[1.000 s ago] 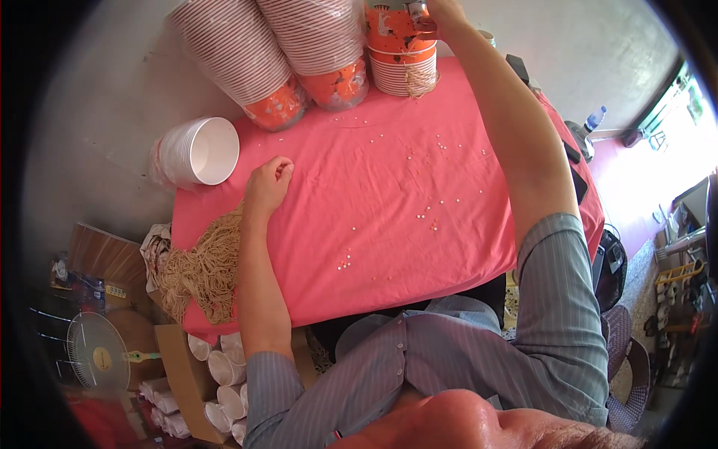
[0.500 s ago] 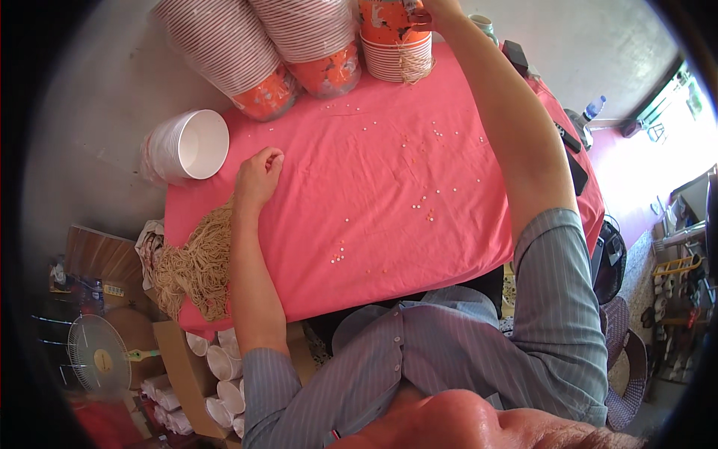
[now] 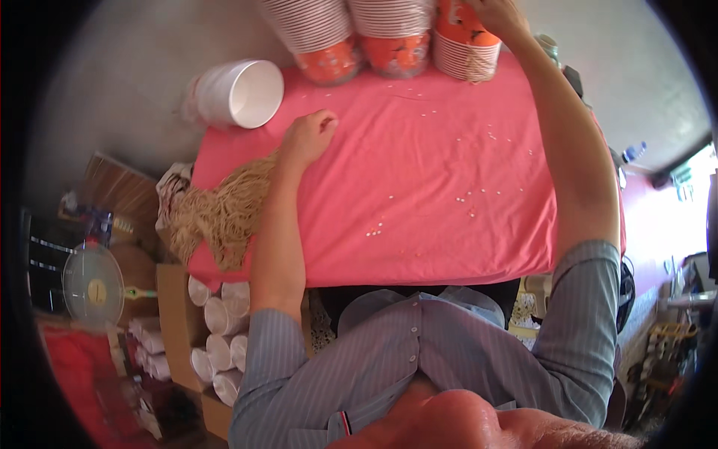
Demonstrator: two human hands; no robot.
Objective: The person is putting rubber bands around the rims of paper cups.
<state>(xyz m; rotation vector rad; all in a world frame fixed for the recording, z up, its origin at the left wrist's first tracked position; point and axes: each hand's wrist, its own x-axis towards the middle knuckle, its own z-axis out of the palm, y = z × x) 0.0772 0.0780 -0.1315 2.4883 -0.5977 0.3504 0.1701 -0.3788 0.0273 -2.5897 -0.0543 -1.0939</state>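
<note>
At the top of the head view, my right hand (image 3: pixel 505 16) reaches to an orange paper bucket (image 3: pixel 458 24) and its curled fingers grip it. This bucket stands on a stack of white rims (image 3: pixel 464 60), and beige strings (image 3: pixel 479 66) hang down the stack's side. My left hand (image 3: pixel 310 136) hovers over or rests on the table, its fingers curled in with nothing visible in them. Beside my left forearm lies a heap of beige strings (image 3: pixel 221 209). Beyond that hand, a nested stack of white paper buckets (image 3: pixel 258 93) lies on its side.
Two tall wrapped stacks of orange buckets (image 3: pixel 329 63) stand at the table's far edge. Small white bits are scattered over the pink tablecloth (image 3: pixel 419 165). A cardboard box (image 3: pixel 179 322) of white cups (image 3: pixel 224 314) and a fan (image 3: pixel 96 288) are at lower left.
The whole view has shifted, so the table and its things appear farther right and higher. My right hand is still at the orange bucket, and my left hand remains curled near the white buckets.
</note>
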